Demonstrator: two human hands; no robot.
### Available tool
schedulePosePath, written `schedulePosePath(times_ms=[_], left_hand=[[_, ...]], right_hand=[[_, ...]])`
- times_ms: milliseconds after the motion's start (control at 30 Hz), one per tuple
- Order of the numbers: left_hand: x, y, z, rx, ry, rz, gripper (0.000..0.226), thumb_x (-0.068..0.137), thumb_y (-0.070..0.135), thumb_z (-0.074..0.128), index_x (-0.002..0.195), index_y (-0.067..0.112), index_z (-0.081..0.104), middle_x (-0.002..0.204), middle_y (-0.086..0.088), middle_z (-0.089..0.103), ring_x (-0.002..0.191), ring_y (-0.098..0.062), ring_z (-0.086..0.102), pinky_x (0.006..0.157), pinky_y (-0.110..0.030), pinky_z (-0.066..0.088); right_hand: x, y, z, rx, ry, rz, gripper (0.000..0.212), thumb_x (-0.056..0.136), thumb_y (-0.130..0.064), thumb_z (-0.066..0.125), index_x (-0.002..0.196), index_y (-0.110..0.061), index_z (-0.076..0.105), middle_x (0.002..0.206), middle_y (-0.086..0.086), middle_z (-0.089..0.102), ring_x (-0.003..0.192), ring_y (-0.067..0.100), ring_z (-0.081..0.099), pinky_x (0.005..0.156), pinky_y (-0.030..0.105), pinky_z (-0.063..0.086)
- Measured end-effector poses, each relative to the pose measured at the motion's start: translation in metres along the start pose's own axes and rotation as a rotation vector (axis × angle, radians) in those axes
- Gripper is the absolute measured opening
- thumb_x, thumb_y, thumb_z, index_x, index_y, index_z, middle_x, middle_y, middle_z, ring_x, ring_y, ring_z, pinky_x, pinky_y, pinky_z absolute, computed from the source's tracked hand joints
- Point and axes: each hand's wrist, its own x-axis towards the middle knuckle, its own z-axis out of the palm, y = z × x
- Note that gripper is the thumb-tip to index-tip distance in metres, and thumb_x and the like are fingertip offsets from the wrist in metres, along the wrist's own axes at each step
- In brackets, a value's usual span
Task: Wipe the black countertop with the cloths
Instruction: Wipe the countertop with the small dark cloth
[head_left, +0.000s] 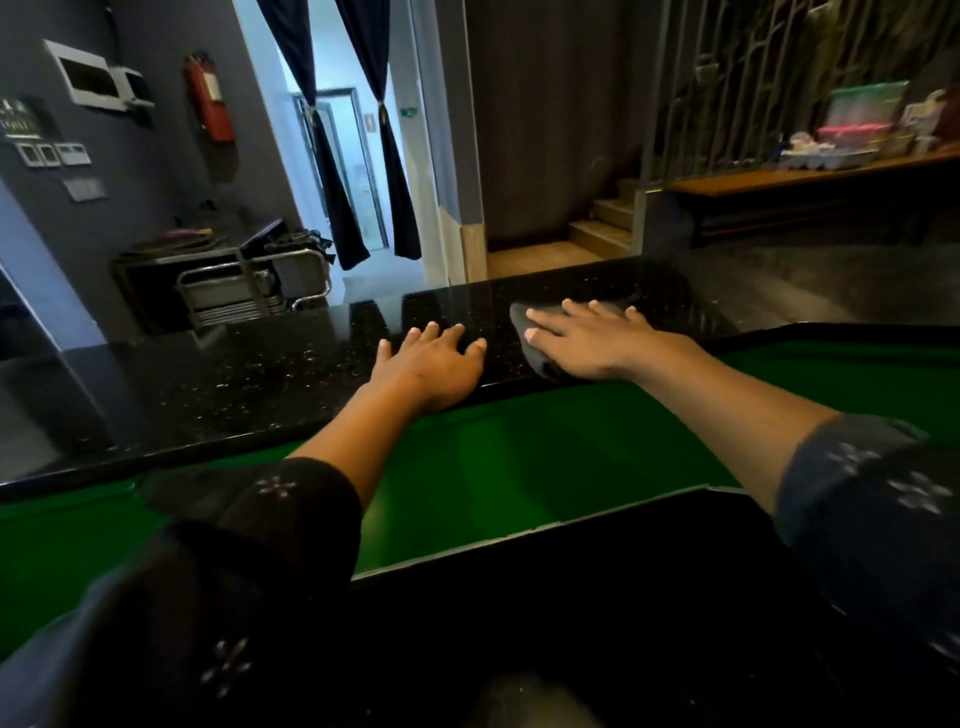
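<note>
The black speckled countertop (249, 384) runs across the middle of the head view, glossy and reflective. My left hand (431, 358) lies flat on it near its front edge, fingers spread, with nothing under it. To its right my right hand (587, 338) presses flat on a dark grey cloth (524, 325). The cloth sticks out past my fingers on the left and far side, and most of it is hidden under my palm. Only one cloth is visible.
A green surface (519, 467) lies below the counter's front edge, with a black panel (597, 597) closer to me. Beyond the counter stand a metal cart (244, 291), a curtained doorway (353, 156), steps (608, 223) and a wooden bench with boxes (805, 176).
</note>
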Motion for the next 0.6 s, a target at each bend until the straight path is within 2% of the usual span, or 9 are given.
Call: schedulePosePath(times_ms=[133, 367, 500, 600], left_hand=[[0.009, -0.008, 0.008, 0.045, -0.014, 0.011, 0.065, 0.095, 0.062, 0.013, 0.153, 0.034, 0.012, 0.162, 0.000, 0.005, 0.149, -0.021, 0.004, 0.116, -0.053, 0.000], [0.011, -0.008, 0.012, 0.058, 0.002, -0.001, 0.064, 0.095, 0.062, 0.013, 0.153, 0.036, 0.012, 0.162, 0.000, 0.005, 0.149, -0.022, 0.003, 0.116, -0.051, 0.000], [0.011, -0.001, 0.010, 0.022, 0.014, -0.010, 0.063, 0.095, 0.059, 0.015, 0.153, 0.033, 0.013, 0.162, -0.001, 0.007, 0.149, -0.023, 0.004, 0.116, -0.053, 0.000], [0.008, 0.000, 0.007, 0.008, 0.016, -0.018, 0.063, 0.096, 0.057, 0.017, 0.153, 0.030, 0.017, 0.162, -0.003, 0.010, 0.149, -0.024, 0.007, 0.117, -0.053, 0.002]], right_hand=[[-0.018, 0.044, 0.001, -0.002, 0.049, -0.024, 0.055, 0.094, -0.070, 0.013, 0.147, -0.058, 0.014, 0.164, -0.011, 0.005, 0.151, 0.021, 0.004, 0.116, 0.054, 0.000], [0.022, 0.074, -0.016, 0.013, -0.031, 0.122, 0.059, 0.095, -0.069, 0.017, 0.151, -0.052, 0.012, 0.165, -0.004, 0.001, 0.151, 0.028, -0.001, 0.116, 0.056, -0.004], [0.033, 0.057, -0.021, 0.023, -0.028, 0.192, 0.062, 0.097, -0.066, 0.015, 0.154, -0.044, 0.009, 0.165, 0.005, -0.003, 0.150, 0.034, -0.004, 0.116, 0.060, -0.007], [0.016, 0.020, -0.013, -0.011, -0.019, 0.084, 0.063, 0.096, -0.067, 0.015, 0.154, -0.044, 0.009, 0.165, 0.006, 0.000, 0.150, 0.035, -0.001, 0.116, 0.061, -0.004]])
